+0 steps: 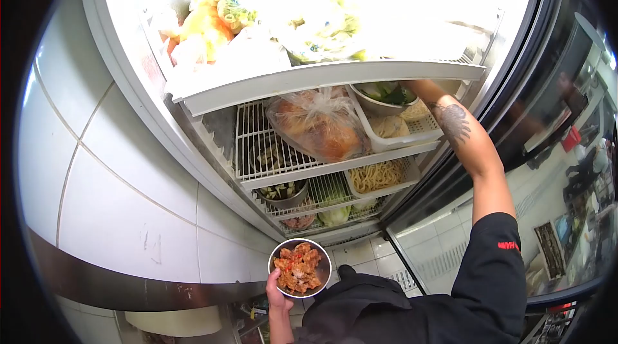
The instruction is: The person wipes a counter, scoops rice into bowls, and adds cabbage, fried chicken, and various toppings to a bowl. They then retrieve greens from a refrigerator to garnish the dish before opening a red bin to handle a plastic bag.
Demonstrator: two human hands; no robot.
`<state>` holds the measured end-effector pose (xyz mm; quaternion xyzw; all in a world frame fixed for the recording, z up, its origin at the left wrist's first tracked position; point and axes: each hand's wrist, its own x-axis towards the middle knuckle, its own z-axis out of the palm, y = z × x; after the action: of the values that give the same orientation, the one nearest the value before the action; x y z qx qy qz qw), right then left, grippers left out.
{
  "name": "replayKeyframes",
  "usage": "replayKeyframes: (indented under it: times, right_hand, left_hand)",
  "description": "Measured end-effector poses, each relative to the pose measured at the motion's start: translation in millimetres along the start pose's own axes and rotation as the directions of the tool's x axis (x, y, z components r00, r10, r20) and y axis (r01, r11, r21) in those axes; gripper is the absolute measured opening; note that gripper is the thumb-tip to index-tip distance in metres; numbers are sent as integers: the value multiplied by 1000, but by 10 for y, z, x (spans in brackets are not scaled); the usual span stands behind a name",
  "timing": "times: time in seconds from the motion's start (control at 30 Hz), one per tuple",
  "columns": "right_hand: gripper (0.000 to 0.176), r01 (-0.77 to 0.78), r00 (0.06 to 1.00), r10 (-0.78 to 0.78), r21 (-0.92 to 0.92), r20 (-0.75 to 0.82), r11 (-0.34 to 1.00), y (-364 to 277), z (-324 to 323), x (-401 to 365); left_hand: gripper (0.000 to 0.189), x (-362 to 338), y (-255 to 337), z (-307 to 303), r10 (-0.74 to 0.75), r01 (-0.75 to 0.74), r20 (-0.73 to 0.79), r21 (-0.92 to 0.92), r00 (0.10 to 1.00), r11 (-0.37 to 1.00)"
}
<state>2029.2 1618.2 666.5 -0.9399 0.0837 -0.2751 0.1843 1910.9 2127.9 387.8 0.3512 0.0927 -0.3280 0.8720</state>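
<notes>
My left hand grips the side of a round metal bowl, thumb over the rim. In the bowl are reddish-brown, saucy chunks of food with bits of red on top. My right arm stretches into the open fridge, under the top shelf. Only the wrist end of my right hand shows beside a metal bowl of dark green leaves; the shelf's front edge hides the fingers. That bowl rests in a white plastic basket that also holds pale, roundish food.
A clear bag of orange-brown food lies left of the basket on the wire shelf. Noodles and a leafy cabbage sit lower. Bagged vegetables fill the bright top shelf. The glass door stands open at right; a tiled wall flanks the left.
</notes>
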Motion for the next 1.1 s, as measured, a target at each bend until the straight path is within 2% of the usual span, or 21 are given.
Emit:
replayKeyframes:
  times: [0.1,0.2,0.23,0.37,0.43,0.47,0.53,0.57,0.63,0.67,0.73,0.77,0.83,0.87,0.93,0.97,1.03,1.1]
  right_hand:
    - [47,29,1000,-28,59,-4,998,-37,97,8]
    - [47,44,996,-52,108,75,993,-91,230,-1]
    - [48,-6,993,35,-238,117,971,-40,320,83]
    - [42,48,998,-39,-204,46,978,-33,313,71]
    - [31,66,996,-74,-173,-43,983,-200,184,-29]
    - [31,64,997,-72,-172,-42,983,-137,188,-15]
    - [25,-41,977,44,-20,208,999,-75,142,21]
    - [25,-39,976,42,-22,212,999,-119,139,0]
    - [25,5,997,-14,123,73,992,-228,128,-89]
    - [25,5,997,-14,123,74,992,-206,157,-98]
    - [22,-45,997,23,337,69,941,-211,203,-117]
    - [22,-41,997,19,336,68,941,-250,173,-132]
    - [18,-367,927,246,550,283,750,-336,98,-188]
    - [18,-365,927,242,550,285,751,-310,88,-185]
    - [22,-442,869,183,553,460,706,-248,75,-187]
    - [22,-441,868,180,552,463,707,-249,104,-191]
    - [21,-536,839,250,662,483,523,-250,171,-226]
    - [19,-553,822,228,638,521,536,-23,250,-157]
  left_hand:
    - [49,13,43,-62,-12,12,10,-5,1000,1000]
    - [52,29,67,-65,9,-10,16,37,1000,999]
    - [52,34,71,-80,8,-9,16,35,1000,999]
    - [49,55,92,-133,-34,34,6,11,999,999]
    - [47,85,99,-184,-50,50,1,-3,999,999]
    - [47,113,93,-219,-39,39,2,11,999,999]
    - [47,116,102,-225,-26,26,9,19,1000,999]
    - [47,108,119,-183,-26,26,7,14,1000,1000]
    - [47,72,160,-110,-54,54,19,20,998,998]
    - [47,83,159,-127,-64,63,16,24,998,998]
    - [47,98,167,-139,-66,65,23,34,998,997]
    - [47,108,174,-136,-66,65,30,44,997,997]
    - [46,113,189,-119,-60,59,41,39,997,997]
    - [45,110,192,-116,-57,55,50,36,997,998]
    - [44,144,180,-152,-59,58,48,31,997,998]
    - [43,156,177,-163,-64,63,49,30,997,998]
    - [43,161,179,-152,-60,58,40,31,997,998]
    - [42,168,173,-177,-60,59,31,35,998,998]
